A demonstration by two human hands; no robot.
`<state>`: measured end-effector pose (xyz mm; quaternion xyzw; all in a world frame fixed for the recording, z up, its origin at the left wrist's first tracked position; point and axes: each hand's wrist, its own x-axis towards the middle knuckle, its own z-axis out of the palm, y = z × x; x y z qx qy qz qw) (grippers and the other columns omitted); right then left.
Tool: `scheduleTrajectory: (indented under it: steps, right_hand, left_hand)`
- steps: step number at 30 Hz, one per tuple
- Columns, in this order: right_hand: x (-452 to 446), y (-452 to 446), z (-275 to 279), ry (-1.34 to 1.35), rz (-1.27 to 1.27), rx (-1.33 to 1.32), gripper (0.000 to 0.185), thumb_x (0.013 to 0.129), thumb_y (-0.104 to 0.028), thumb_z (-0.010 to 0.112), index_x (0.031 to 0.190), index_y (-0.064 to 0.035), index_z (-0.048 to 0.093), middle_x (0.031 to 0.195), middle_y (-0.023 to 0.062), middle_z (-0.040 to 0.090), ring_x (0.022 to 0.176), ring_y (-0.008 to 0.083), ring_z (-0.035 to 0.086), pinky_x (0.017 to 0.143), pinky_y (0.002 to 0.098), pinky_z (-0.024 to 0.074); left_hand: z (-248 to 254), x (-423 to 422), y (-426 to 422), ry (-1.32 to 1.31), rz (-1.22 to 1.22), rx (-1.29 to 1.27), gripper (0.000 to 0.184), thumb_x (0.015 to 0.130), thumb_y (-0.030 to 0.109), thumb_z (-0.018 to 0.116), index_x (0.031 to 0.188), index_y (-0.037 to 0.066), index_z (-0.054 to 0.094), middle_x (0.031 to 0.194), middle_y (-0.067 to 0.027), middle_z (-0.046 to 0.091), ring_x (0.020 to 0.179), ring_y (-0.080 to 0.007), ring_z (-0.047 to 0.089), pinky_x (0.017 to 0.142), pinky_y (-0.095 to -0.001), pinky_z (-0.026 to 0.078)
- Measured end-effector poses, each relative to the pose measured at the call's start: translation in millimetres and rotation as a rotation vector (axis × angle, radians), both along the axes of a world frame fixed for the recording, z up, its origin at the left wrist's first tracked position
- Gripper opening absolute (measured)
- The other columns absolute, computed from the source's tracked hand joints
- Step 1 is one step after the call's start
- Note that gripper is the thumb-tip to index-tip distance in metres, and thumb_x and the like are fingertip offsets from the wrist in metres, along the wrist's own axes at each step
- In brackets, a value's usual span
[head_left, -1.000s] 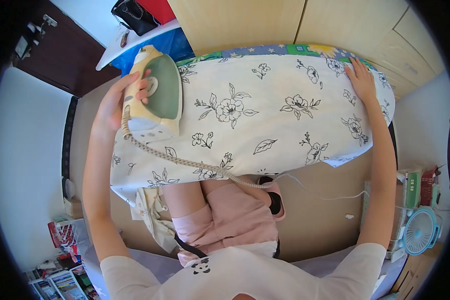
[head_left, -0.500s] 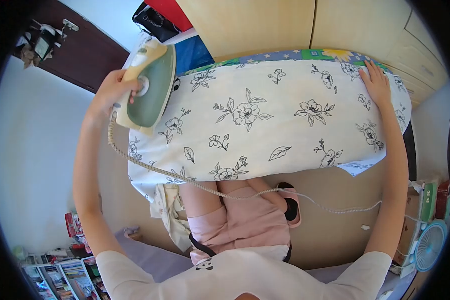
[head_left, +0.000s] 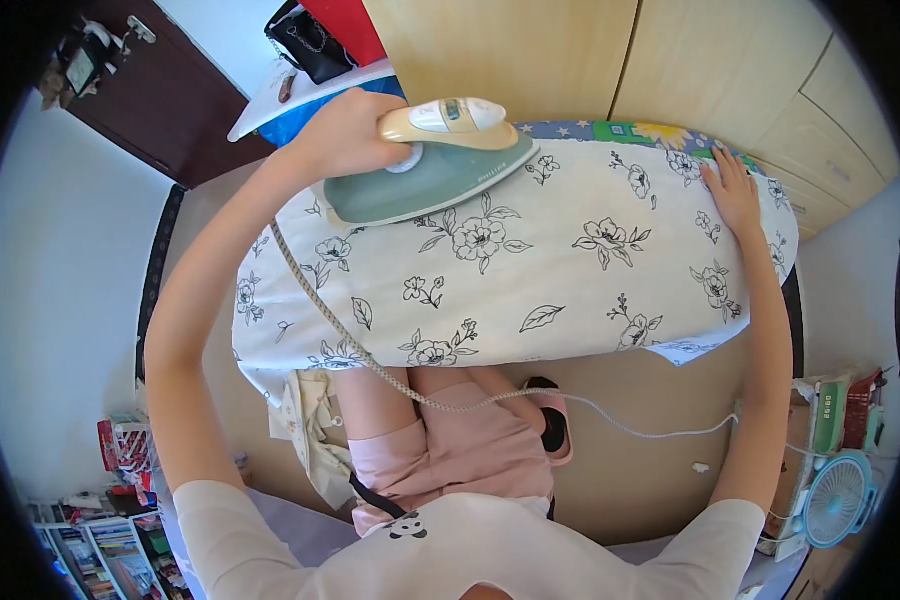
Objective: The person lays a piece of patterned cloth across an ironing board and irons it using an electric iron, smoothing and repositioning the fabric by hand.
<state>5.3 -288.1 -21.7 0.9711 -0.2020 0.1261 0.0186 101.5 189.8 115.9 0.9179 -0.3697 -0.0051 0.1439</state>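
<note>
My left hand (head_left: 355, 130) is wrapped round the handle of a green and cream clothes iron (head_left: 435, 185). The iron's tip points right, over the far left part of a white cloth (head_left: 560, 290) printed with black flowers and leaves. Whether its soleplate touches the cloth I cannot tell. My right hand (head_left: 735, 195) lies flat on the cloth near its right end, fingers spread. The cloth covers most of an ironing board, whose patterned cover (head_left: 660, 133) shows along the far edge. From the iron's rear a braided cord (head_left: 315, 295) runs across the cloth and over my lap.
Pale wooden cupboards (head_left: 510, 60) stand close behind the board. At the back left, a black bag (head_left: 310, 45) rests on a white surface. A small blue fan (head_left: 838, 500) and a green digital clock (head_left: 828, 415) are at the right. A bookshelf (head_left: 105, 550) stands lower left.
The iron, held upright at the board's left end before, has swung right and levelled over the cloth's far side with my left hand. My right hand stays flat on the cloth.
</note>
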Motion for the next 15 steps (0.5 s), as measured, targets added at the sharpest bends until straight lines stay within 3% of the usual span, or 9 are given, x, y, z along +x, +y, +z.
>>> scheduleTrajectory:
  steps: [3, 6, 10, 13, 15]
  right_hand:
    - [0.0, -1.0, 0.5, -0.010, 0.006, 0.004, 0.060, 0.082, -0.054, 0.034, 0.131, -0.0201, 0.034, 0.138, 0.0029, 0.027, 0.130, 0.0211, 0.019, 0.104, 0.0416, 0.0120]
    - [-1.0, -1.2, -1.2, -0.019, 0.007, -0.018, 0.059, 0.083, -0.054, 0.034, 0.131, -0.0204, 0.034, 0.138, 0.0027, 0.028, 0.129, 0.0211, 0.019, 0.104, 0.0412, 0.0122]
    - [-0.8, -0.9, -0.4, -0.021, 0.008, -0.018, 0.058, 0.083, -0.054, 0.034, 0.131, -0.0207, 0.034, 0.138, 0.0028, 0.028, 0.129, 0.0213, 0.020, 0.104, 0.0405, 0.0129]
    - [2.0, -2.2, 0.7, -0.026, 0.020, -0.016, 0.058, 0.083, -0.054, 0.035, 0.130, -0.0208, 0.035, 0.138, 0.0031, 0.028, 0.129, 0.0216, 0.020, 0.104, 0.0407, 0.0134]
    - [1.3, -5.0, -1.1, -0.023, 0.029, -0.013, 0.058, 0.083, -0.053, 0.035, 0.130, -0.0207, 0.035, 0.138, 0.0034, 0.028, 0.129, 0.0219, 0.020, 0.103, 0.0408, 0.0137]
  left_hand:
    - [-9.1, 8.3, -12.1, -0.043, -0.147, 0.057, 0.029, 0.060, 0.012, 0.059, 0.087, 0.000, 0.060, 0.071, -0.0141, 0.061, 0.064, -0.0256, 0.057, 0.062, -0.0320, 0.045]
    - [-5.6, 15.7, -20.2, 0.010, -0.145, 0.124, 0.035, 0.062, 0.017, 0.058, 0.095, 0.007, 0.061, 0.077, -0.0152, 0.061, 0.070, -0.0292, 0.058, 0.067, -0.0348, 0.046]
    - [-11.4, 24.7, -15.3, 0.102, -0.213, 0.096, 0.033, 0.062, 0.017, 0.058, 0.093, 0.006, 0.061, 0.079, -0.0153, 0.061, 0.072, -0.0296, 0.058, 0.068, -0.0354, 0.046]
    - [-14.4, 24.3, -15.6, 0.065, -0.279, 0.193, 0.032, 0.062, 0.018, 0.057, 0.092, 0.005, 0.061, 0.080, -0.0155, 0.061, 0.074, -0.0297, 0.059, 0.069, -0.0364, 0.046]
    - [-18.8, 19.0, -15.1, -0.118, -0.192, 0.170, 0.030, 0.062, 0.019, 0.056, 0.088, 0.004, 0.062, 0.078, -0.0161, 0.061, 0.074, -0.0301, 0.059, 0.067, -0.0361, 0.047]
